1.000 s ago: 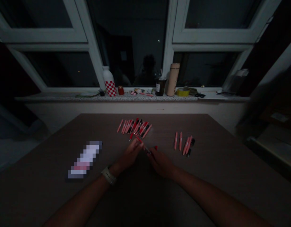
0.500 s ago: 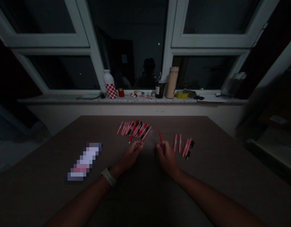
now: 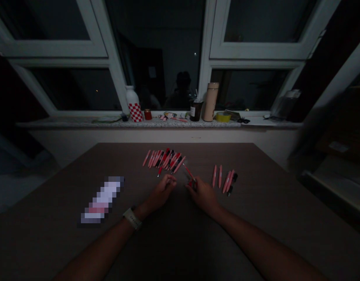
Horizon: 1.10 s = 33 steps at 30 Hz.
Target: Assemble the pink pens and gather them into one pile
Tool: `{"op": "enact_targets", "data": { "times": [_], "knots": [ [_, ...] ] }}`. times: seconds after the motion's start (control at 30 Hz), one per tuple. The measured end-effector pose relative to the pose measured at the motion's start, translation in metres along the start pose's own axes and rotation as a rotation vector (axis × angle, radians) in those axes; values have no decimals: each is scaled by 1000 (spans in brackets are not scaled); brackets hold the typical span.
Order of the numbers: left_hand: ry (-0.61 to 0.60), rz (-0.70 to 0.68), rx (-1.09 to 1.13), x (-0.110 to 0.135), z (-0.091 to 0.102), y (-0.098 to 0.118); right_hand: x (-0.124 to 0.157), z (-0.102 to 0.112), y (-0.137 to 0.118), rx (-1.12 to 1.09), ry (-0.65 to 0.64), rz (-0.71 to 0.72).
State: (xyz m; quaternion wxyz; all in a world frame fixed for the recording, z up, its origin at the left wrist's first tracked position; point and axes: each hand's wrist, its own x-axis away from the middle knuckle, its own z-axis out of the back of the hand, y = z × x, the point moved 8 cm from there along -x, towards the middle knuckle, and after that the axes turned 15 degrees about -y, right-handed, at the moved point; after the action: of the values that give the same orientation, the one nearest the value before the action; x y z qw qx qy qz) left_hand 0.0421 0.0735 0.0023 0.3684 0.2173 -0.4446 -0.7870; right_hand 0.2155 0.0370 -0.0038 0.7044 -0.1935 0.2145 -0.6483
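My right hand [image 3: 202,193] is closed round a slim red pen [image 3: 188,171], its narrow end pointing up and left towards the pile of pens. Part of the pen is hidden by my fingers. To its left, my left hand [image 3: 164,190] rests near the table with curled fingers; whether something small is between them is too dark to make out. Just beyond my left hand lies a pile of pink, red and black pens [image 3: 165,159]. Several pink pens [image 3: 220,176] and black pieces [image 3: 230,191] lie right of my right hand.
A blurred-out flat object [image 3: 102,200] lies on the brown table [image 3: 256,226] at left. On the window sill [image 3: 109,124] stand a checkered bottle [image 3: 135,105], a red jar [image 3: 147,114], a dark cup [image 3: 195,110], a beige flask [image 3: 211,102] and yellow tape [image 3: 223,116].
My right hand has shifted slightly left towards my left hand. The red pen in it has tilted further to the left. My left hand looks nearly unchanged.
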Motion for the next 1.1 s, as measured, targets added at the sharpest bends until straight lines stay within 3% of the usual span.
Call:
{"op": "enact_targets", "data": {
  "times": [0.3, 0.5, 0.73, 1.1],
  "knots": [
    [-12, 46, -96, 1, 1, 3, -1, 0, -1, -134, 26, 60],
    [-57, -71, -98, 1, -2, 16, 1, 1, -7, -224, 33, 140],
    [-10, 67, -20, 8, 1, 8, 1, -4, -13, -225, -32, 195],
    [-16, -35, 38, 2, 0, 13, 1, -3, -12, -288, 19, 207]
  ]
}}
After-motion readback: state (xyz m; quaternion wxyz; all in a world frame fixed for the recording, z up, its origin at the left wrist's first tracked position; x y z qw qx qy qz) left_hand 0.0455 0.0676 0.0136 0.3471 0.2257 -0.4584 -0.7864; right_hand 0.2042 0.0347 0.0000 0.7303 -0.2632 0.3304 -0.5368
